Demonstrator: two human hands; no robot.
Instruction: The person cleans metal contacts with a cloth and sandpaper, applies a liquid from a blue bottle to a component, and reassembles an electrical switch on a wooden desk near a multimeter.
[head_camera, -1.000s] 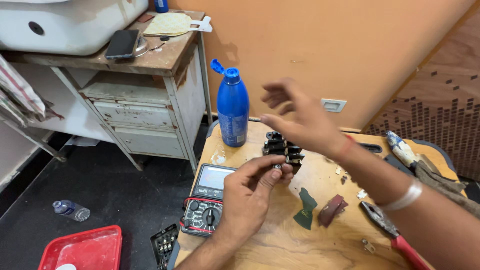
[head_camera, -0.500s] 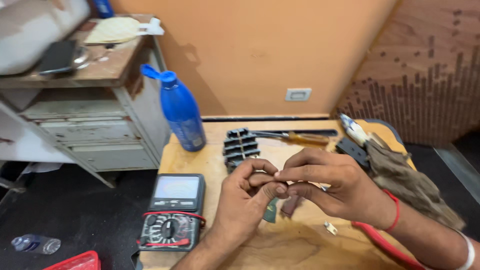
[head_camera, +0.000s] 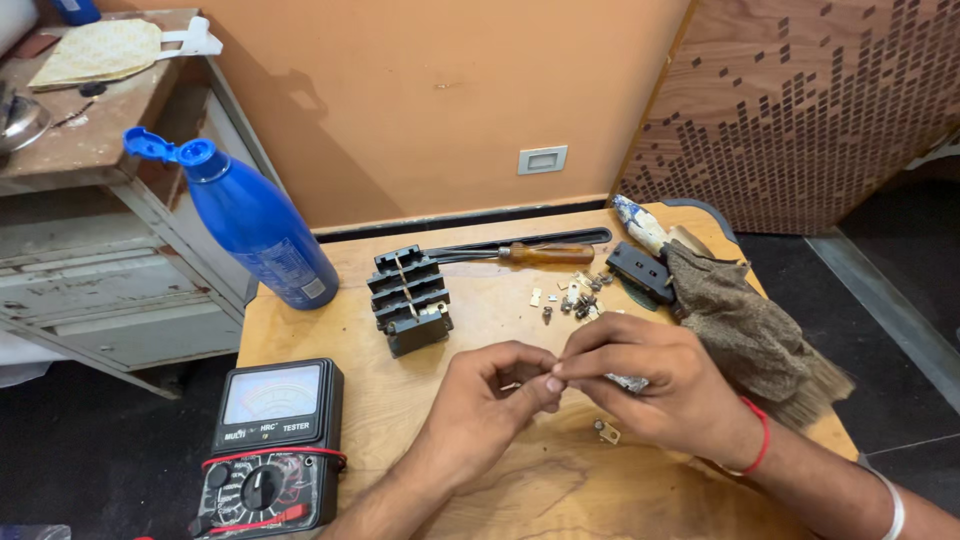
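Over the desk (head_camera: 480, 300) middle, left hand (head_camera: 490, 400) and right hand (head_camera: 650, 385) meet fingertip to fingertip, pinching a part too small to tell its axis, black block (head_camera: 408, 298) behind, bare wood in front.

Meter (head_camera: 268, 450) left of hands, terminal block (head_camera: 408, 299) behind — bottle (head_camera: 250, 225) far-left.

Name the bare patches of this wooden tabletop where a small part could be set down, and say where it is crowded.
Free: the tabletop between the blue bottle and black terminal block; the near edge below the right hand. Crowded: around the loose screws, screwdriver and brown cloth. The left hand meets the right mid-table, beside the multimeter.
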